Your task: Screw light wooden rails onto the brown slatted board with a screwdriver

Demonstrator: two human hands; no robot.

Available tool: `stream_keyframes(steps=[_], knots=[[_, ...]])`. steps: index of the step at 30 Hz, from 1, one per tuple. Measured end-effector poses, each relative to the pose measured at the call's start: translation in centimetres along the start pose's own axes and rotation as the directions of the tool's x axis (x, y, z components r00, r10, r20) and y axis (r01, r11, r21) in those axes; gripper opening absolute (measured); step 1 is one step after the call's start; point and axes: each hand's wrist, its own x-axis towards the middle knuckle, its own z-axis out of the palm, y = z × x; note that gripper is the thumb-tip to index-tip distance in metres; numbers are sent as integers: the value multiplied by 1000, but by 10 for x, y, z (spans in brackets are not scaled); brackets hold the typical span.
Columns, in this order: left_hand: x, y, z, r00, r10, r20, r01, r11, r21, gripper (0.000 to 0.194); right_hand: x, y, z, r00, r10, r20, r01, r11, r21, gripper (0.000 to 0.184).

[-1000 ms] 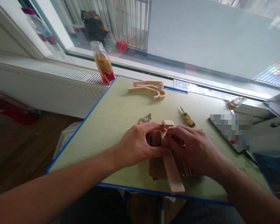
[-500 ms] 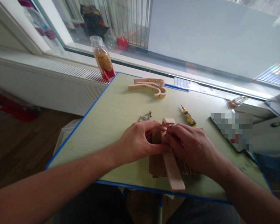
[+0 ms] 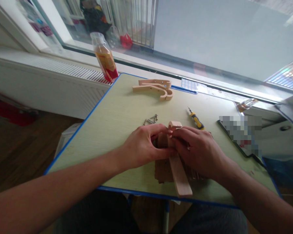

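Steadying a pale wooden hook (image 3: 179,178) at lower centre of frame, over a brown block (image 3: 162,174): left hand (image 3: 143,143) holds it between thumb and forefinger. Right hand (image 3: 202,149) pinched narrow against the same spot (cannot tell whether something small sits between its fingertips). Change over the last second slight: both hands stay put, right fingertips shifting a touch; reads as fine fingertip work, unfinished. Just above the left hand, loose screws (image 3: 151,120); right of centre, a yellow-black screwdriver (image 3: 197,121), untouched. Further out, upper centre, more curved wooden pieces (image 3: 151,87) near the table's (image 3: 107,120) far edge
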Motion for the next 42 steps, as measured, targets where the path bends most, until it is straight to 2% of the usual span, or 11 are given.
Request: stream_keyframes(steps=[6, 10, 12, 14, 16, 20, 24, 31, 35, 39, 42], knots=[[1, 3, 0, 1000, 30, 7, -30, 998, -50, 49, -2, -3, -4, 998, 64, 28, -65, 998, 19, 18], [1, 4, 0, 999, 44, 12, -43, 996, -83, 48, -4, -1, -25, 987, 144, 73, -146, 989, 20, 21], [2, 6, -1, 998, 57, 5, -57, 998, -29, 49, -2, 10, -40, 975, 200, 95, -205, 978, 46, 18], [2, 10, -2, 997, 78, 1, -78, 996, 48, 50, 3, 30, -51, 939, 343, -26, -343, 939, -2, 15], [2, 14, -2, 994, 107, -9, -106, 988, 111, 51, 9, 53, -55, 871, 480, -108, -492, 856, -158, 28], [1, 22, 0, 985, 169, -35, -160, 971, 179, 44, 13, 88, -49, 839, 544, 18, -529, 822, -210, 32], [1, 28, 3, 968, 245, -60, -222, 939, 262, 31, 12, 90, -49, 854, 516, 68, -504, 852, -139, 24], [9, 37, 3, 971, 237, -6, -223, 923, 313, 18, 10, 72, -85, 888, 431, -161, -414, 901, 125, 39], [12, 37, 7, 980, 201, -6, -191, 939, 286, 14, 5, 54, -115, 900, 354, -255, -214, 867, 450, 31], [13, 35, 10, 982, 186, -17, -176, 950, 259, 16, 4, 25, -152, 970, 193, -149, -159, 963, 217, 16], [14, 32, 13, 983, 182, -38, -167, 953, 251, 17, 8, 11, -161, 999, 32, -21, -31, 998, 59, 12]])
